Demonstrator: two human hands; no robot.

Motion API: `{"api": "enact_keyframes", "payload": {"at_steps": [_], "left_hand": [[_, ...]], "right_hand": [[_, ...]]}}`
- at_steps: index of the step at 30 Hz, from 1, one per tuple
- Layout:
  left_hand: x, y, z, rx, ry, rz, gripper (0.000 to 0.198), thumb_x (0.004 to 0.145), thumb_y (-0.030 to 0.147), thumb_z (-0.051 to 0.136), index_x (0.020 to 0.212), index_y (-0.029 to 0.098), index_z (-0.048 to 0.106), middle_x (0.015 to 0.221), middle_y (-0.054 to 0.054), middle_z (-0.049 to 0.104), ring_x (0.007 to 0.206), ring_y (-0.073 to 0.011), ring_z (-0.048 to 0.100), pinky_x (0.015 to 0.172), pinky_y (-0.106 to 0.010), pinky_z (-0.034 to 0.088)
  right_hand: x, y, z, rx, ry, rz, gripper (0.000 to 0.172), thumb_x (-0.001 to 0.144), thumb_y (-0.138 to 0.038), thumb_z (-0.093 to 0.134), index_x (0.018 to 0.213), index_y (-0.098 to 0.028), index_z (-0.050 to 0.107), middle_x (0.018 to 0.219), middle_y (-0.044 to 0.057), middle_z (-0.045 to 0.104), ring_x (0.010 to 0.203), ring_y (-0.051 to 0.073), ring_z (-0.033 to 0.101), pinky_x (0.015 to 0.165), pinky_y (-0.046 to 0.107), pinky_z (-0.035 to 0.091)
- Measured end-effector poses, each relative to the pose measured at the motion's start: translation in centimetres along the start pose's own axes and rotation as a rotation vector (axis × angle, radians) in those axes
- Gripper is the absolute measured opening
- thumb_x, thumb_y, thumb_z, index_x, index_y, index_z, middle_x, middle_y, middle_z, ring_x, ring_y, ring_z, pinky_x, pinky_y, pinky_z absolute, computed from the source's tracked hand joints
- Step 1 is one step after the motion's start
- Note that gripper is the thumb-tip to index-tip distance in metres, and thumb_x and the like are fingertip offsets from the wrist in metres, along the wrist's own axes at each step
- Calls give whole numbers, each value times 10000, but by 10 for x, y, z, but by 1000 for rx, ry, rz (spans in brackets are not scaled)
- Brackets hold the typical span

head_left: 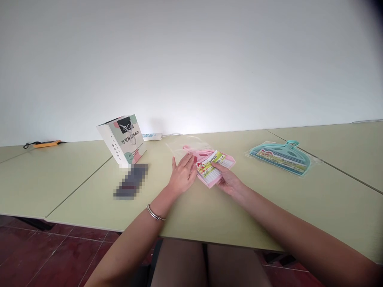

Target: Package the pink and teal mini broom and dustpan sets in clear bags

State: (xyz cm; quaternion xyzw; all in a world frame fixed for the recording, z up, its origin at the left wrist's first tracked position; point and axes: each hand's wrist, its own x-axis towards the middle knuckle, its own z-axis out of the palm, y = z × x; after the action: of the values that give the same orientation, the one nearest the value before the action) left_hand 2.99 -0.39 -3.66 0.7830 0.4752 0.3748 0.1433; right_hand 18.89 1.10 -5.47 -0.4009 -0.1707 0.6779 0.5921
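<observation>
A small pink dustpan-and-brush set with a printed card and pale bristles is tilted in front of me, just above or on the table. My right hand grips its near right edge, thumb on the card and the other fingers underneath. Flat and stretched out, the fingers of my left hand lie at the set's left side, over a clear plastic bag. Part of the bag spreads behind the pink handle. To the right, a teal dustpan-and-brush set lies in its own clear wrapping.
On the left stands a white printed paper bag with a rope handle. A blurred-out dark object lies before it. An orange object with a black strap rests at far left. Behind the bag is a white power strip against the wall.
</observation>
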Motion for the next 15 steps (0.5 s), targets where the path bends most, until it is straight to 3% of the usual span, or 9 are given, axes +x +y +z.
{"api": "enact_keyframes", "payload": {"at_steps": [5, 10, 15], "left_hand": [[-2, 3, 0, -69, 10, 33, 395, 864, 325, 448, 1245, 274, 539, 1391, -67, 478, 1326, -206, 379, 1140, -441, -27], [-2, 3, 1, -153, -24, 57, 420, 847, 337, 491, 1259, 268, 533, 1411, -69, 450, 1348, -196, 348, 1147, -416, -11], [-3, 1, -2, -82, -83, 187, 405, 881, 319, 435, 1274, 279, 527, 1397, -46, 467, 1324, -187, 389, 1151, -423, 16]], "right_hand": [[1, -4, -1, 68, 45, 2, 153, 781, -63, 592, 862, -191, 611, 821, -2, 720, 708, 113, 693, 629, 189, 580], [-2, 3, -1, -27, -117, 101, 165, 780, -43, 578, 869, -173, 625, 823, 19, 721, 698, 124, 694, 639, 196, 585], [-2, 2, 0, 35, -87, 13, 158, 789, -55, 579, 868, -186, 619, 832, 2, 714, 733, 114, 694, 639, 172, 582]]}}
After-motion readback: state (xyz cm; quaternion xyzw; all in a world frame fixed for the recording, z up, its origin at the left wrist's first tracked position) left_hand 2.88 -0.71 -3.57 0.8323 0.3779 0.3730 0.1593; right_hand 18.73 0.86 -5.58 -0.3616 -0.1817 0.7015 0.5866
